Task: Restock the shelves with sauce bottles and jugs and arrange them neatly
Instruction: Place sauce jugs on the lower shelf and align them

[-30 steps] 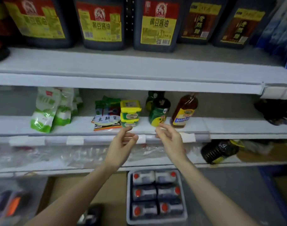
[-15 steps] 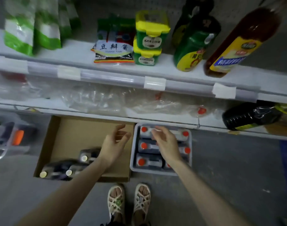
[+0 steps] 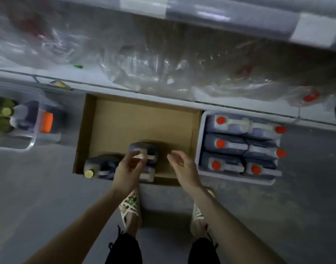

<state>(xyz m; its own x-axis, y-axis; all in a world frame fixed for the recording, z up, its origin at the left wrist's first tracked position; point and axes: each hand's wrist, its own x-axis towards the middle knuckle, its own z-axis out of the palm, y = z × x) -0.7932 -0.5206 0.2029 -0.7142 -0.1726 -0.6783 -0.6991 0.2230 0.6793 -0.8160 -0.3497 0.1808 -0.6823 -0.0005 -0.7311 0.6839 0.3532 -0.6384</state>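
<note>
Fetching stock: left grip (image 3: 128, 168) at the cap of a jug (image 3: 144, 147) in the cardboard box (image 3: 144, 119), closure unclear; right grip (image 3: 184, 167) released. Next likely needs a firm lift.

**Background clutter at floor level**

Open brown cardboard box (image 3: 140, 122) on grey floor (image 3: 49, 187). White tray (image 3: 237, 178) just beside box's right wall. Clear plastic bin (image 3: 31, 143) apart at left. Crumpled clear plastic wrap (image 3: 153, 69) across top, blurred. White label (image 3: 315, 29) top right. Pale strappy sandals (image 3: 130, 206) near box's front edge, black trouser legs (image 3: 125, 250) at bottom.
</note>
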